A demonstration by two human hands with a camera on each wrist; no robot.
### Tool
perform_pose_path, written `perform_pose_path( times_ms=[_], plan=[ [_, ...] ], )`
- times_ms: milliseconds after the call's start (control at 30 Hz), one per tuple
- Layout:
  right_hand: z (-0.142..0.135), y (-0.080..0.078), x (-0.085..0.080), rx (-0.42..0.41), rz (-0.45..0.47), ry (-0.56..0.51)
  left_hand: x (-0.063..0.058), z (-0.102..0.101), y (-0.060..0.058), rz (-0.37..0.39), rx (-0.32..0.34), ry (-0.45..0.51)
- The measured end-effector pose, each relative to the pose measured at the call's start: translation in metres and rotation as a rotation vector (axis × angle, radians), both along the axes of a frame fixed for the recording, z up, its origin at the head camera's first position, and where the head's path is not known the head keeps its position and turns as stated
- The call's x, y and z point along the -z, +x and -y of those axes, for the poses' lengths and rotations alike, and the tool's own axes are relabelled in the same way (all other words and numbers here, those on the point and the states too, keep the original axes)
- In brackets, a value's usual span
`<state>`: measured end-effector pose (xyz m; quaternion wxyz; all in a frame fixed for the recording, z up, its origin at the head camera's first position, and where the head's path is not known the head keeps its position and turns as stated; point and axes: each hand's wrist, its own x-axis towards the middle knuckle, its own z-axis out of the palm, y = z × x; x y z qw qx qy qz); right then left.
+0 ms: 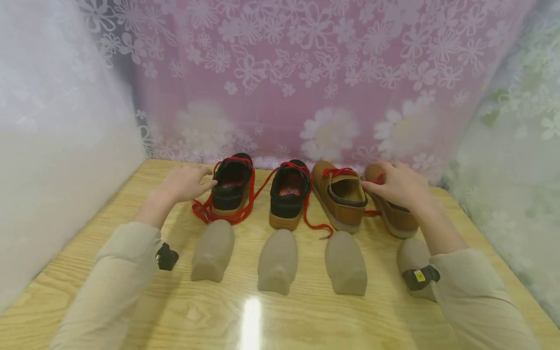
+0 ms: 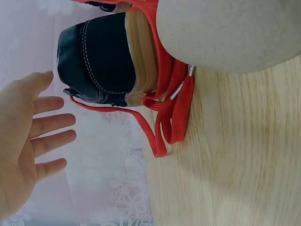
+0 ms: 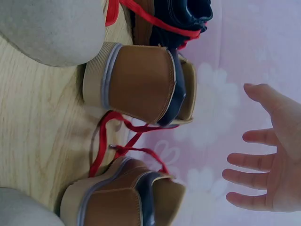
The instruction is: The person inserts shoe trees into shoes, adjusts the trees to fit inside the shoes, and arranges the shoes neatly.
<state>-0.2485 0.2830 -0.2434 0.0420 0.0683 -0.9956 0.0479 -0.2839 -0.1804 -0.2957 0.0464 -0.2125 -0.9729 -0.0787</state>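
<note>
My left hand (image 1: 185,183) hovers with spread fingers just left of a black shoe (image 1: 227,199) with red laces. In the left wrist view that hand (image 2: 28,136) holds nothing, and the shoe's heel (image 2: 103,56) faces it. A second black shoe (image 1: 285,201) stands to the right. Over the far right brown shoe (image 1: 395,216) my right hand (image 1: 400,184) is held with fingers apart, hiding part of it. The right wrist view shows this hand (image 3: 268,155) bare of any object, near the two brown shoes. The other brown shoe (image 1: 347,206) sits just left of it.
Several grey-beige foot-shaped forms (image 1: 277,262) line up in front of the shoes on the wooden table (image 1: 197,316). Loose red laces (image 1: 317,226) trail between the shoes. A pink flowered curtain (image 1: 271,97) hangs behind, with pale sheets (image 1: 65,121) at both sides.
</note>
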Motion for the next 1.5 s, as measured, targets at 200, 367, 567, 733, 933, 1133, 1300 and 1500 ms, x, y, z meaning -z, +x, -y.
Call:
perform_pose_path(
  times_ms=[200, 367, 567, 733, 933, 1133, 1300, 1500],
  plan=[
    [0.019, 0.007, -0.004, -0.043, -0.004, 0.026, 0.004, 0.003, 0.003, -0.017, 0.028, 0.007],
    [0.040, 0.014, -0.004, -0.099, -0.023, 0.021, 0.011, 0.004, 0.002, -0.010, 0.066, 0.002],
    [0.069, 0.024, 0.000, -0.176, -0.036, 0.048, 0.020, 0.005, 0.004, -0.045, 0.099, -0.004],
    [0.097, 0.034, 0.005, -0.263, -0.045, 0.073, 0.022, 0.007, 0.006, -0.066, 0.110, -0.007],
    [0.130, 0.048, 0.013, -0.392, -0.046, 0.096, 0.023, 0.010, 0.007, -0.070, 0.123, -0.026],
    [0.159, 0.062, 0.018, -0.510, -0.027, 0.126, 0.026, 0.011, 0.006, -0.077, 0.144, -0.046],
    [0.181, 0.072, 0.022, -0.591, -0.007, 0.110, 0.027, 0.010, 0.005, -0.096, 0.155, -0.064],
    [0.205, 0.082, 0.028, -0.604, 0.026, 0.120, 0.029, 0.011, 0.002, -0.108, 0.155, -0.123]
  ],
)
